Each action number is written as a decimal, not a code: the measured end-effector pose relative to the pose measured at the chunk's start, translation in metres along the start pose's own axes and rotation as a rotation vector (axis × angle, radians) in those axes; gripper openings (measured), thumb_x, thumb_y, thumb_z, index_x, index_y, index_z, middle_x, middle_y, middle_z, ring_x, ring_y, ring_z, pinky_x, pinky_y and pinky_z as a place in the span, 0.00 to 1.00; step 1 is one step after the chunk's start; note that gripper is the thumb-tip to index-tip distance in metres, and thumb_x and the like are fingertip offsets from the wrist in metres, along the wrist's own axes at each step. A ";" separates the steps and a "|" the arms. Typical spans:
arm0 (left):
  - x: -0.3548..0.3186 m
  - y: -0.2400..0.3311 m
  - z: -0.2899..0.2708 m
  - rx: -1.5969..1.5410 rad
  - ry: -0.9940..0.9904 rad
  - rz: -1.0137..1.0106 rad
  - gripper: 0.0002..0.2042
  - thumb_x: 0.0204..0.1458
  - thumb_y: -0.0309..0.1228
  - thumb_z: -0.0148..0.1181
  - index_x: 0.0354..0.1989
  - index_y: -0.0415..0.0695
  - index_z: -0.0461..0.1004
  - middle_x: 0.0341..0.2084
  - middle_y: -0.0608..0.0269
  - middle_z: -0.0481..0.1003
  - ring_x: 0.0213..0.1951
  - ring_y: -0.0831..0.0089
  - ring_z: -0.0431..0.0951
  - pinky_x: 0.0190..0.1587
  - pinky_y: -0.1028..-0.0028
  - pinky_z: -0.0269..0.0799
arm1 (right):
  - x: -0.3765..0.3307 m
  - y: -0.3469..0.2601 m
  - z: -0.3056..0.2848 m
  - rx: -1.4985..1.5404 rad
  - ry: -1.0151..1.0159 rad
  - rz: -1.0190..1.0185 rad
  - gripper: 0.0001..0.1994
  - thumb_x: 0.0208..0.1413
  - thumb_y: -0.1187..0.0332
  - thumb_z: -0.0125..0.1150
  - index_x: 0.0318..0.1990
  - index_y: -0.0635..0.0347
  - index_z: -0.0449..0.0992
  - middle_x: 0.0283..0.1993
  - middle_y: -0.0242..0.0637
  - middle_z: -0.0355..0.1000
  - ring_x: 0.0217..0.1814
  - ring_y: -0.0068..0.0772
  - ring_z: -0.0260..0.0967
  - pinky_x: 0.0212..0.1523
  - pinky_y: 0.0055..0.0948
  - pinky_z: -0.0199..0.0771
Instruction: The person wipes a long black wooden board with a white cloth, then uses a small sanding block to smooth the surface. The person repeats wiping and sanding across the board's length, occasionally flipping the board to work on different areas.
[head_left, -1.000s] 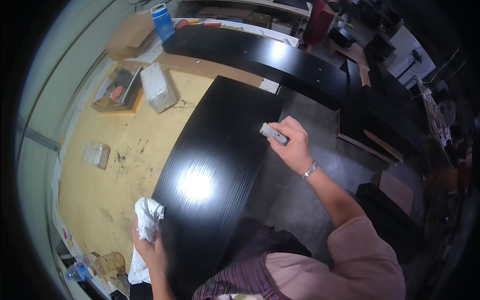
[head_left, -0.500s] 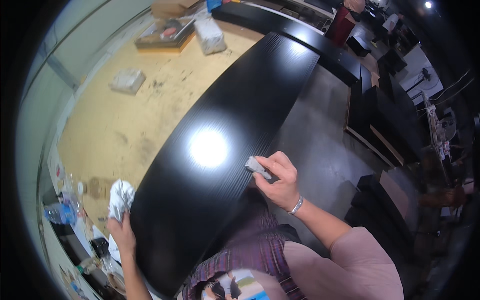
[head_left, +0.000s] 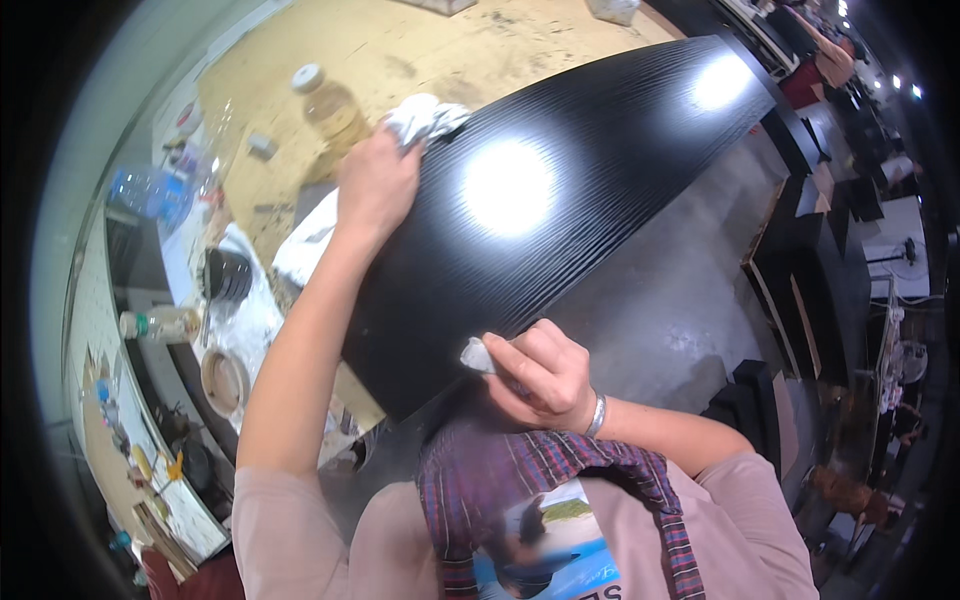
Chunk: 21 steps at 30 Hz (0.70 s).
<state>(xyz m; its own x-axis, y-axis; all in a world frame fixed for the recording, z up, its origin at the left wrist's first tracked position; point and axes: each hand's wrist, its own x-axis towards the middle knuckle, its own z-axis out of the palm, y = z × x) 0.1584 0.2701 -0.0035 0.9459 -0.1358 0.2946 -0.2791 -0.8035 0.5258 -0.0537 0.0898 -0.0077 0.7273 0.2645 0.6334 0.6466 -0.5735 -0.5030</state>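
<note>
At the near edge of the black panel [head_left: 560, 210], the right hand [head_left: 545, 375] has its grip closed around a small pale grey block [head_left: 478, 355], pressing it against the panel's rim. Farther up, the left hand [head_left: 378, 185] clutches a crumpled white rag [head_left: 425, 118] on the panel's far edge, fingers curled tight over it. Beside that hand, on the sawdust-coloured desk [head_left: 440, 50], stands a plastic bottle [head_left: 330, 105] of yellowish liquid, with a clear water bottle [head_left: 150, 190] further left.
</note>
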 end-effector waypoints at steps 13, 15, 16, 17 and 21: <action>0.000 0.016 -0.013 0.073 -0.144 -0.094 0.19 0.62 0.38 0.55 0.51 0.33 0.72 0.39 0.38 0.80 0.46 0.44 0.81 0.52 0.53 0.74 | -0.007 -0.070 0.058 0.062 -0.151 -0.349 0.17 0.41 0.72 0.66 0.42 0.64 0.81 0.29 0.27 0.63 0.30 0.25 0.62 0.25 0.25 0.58; -0.001 0.018 -0.013 0.056 -0.144 -0.098 0.18 0.62 0.37 0.55 0.51 0.33 0.72 0.39 0.38 0.80 0.46 0.44 0.80 0.52 0.53 0.74 | 0.000 -0.064 0.050 0.022 -0.155 -0.275 0.18 0.41 0.71 0.67 0.44 0.64 0.80 0.29 0.28 0.63 0.29 0.26 0.62 0.25 0.25 0.59; -0.001 0.016 -0.009 0.040 -0.141 -0.094 0.18 0.62 0.37 0.55 0.51 0.33 0.72 0.39 0.38 0.80 0.45 0.43 0.80 0.51 0.53 0.74 | 0.000 -0.058 0.047 0.037 -0.146 -0.253 0.20 0.40 0.71 0.68 0.45 0.64 0.80 0.30 0.28 0.63 0.28 0.27 0.61 0.24 0.26 0.59; -0.001 0.012 -0.009 0.025 -0.130 -0.094 0.18 0.62 0.37 0.55 0.51 0.33 0.72 0.39 0.38 0.80 0.45 0.43 0.80 0.51 0.53 0.74 | -0.002 -0.055 0.038 -0.045 -0.151 -0.223 0.20 0.39 0.72 0.69 0.44 0.64 0.79 0.30 0.30 0.65 0.29 0.29 0.63 0.25 0.29 0.63; 0.000 0.011 -0.007 -0.017 -0.096 -0.056 0.20 0.60 0.36 0.56 0.54 0.33 0.73 0.39 0.38 0.80 0.44 0.43 0.80 0.50 0.52 0.74 | -0.008 0.003 -0.014 -0.272 0.051 -0.021 0.16 0.39 0.76 0.68 0.40 0.64 0.80 0.28 0.36 0.68 0.29 0.38 0.67 0.28 0.34 0.69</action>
<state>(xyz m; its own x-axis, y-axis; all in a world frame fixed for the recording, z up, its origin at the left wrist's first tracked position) 0.1544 0.2649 0.0080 0.9713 -0.1465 0.1872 -0.2275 -0.8013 0.5533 -0.0612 0.0750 -0.0059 0.6974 0.2427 0.6743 0.5708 -0.7571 -0.3178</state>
